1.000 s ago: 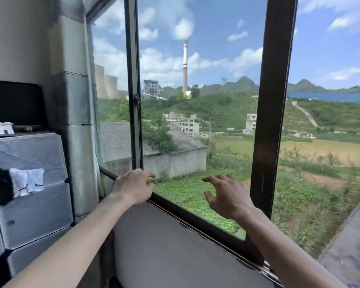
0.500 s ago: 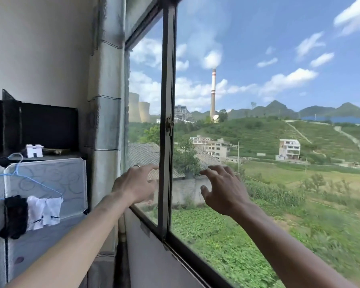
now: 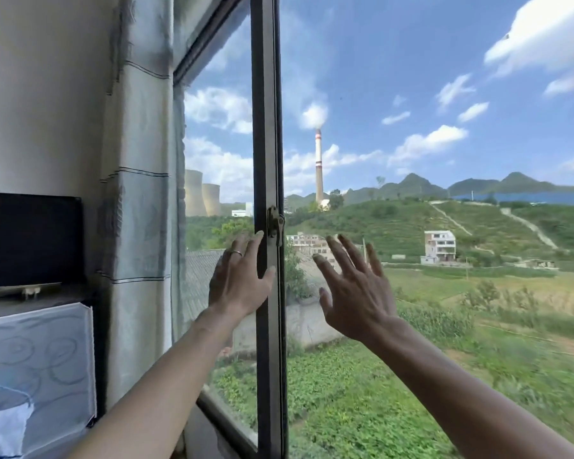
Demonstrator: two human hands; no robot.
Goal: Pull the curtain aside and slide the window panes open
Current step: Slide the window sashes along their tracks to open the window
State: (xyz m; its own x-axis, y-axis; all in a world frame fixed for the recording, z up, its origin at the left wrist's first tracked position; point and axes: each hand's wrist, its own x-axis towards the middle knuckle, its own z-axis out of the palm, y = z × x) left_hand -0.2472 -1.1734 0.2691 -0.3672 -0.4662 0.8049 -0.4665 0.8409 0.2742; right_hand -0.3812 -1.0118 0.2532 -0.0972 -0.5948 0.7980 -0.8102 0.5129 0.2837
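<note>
A dark vertical window frame (image 3: 267,127) stands in the middle of the view, with a brass latch (image 3: 275,225) on it. My left hand (image 3: 241,281), wearing a ring, lies flat with fingers spread against the left side of that frame, just below the latch. My right hand (image 3: 353,289) is raised with fingers apart, right of the frame, in front of the right pane or opening (image 3: 444,193); I cannot tell whether it touches glass. The pale blue-grey curtain (image 3: 140,193) hangs bunched at the window's left edge.
A dark screen (image 3: 30,236) stands on a fabric-covered cabinet (image 3: 37,359) at the left, against the white wall (image 3: 40,94). The window's lower rail (image 3: 226,422) runs along the bottom. Outside are fields, houses and a chimney.
Both hands rose from the sill to latch height and spread their fingers. My left hand now rests on the vertical frame. The view turned left and upward.
</note>
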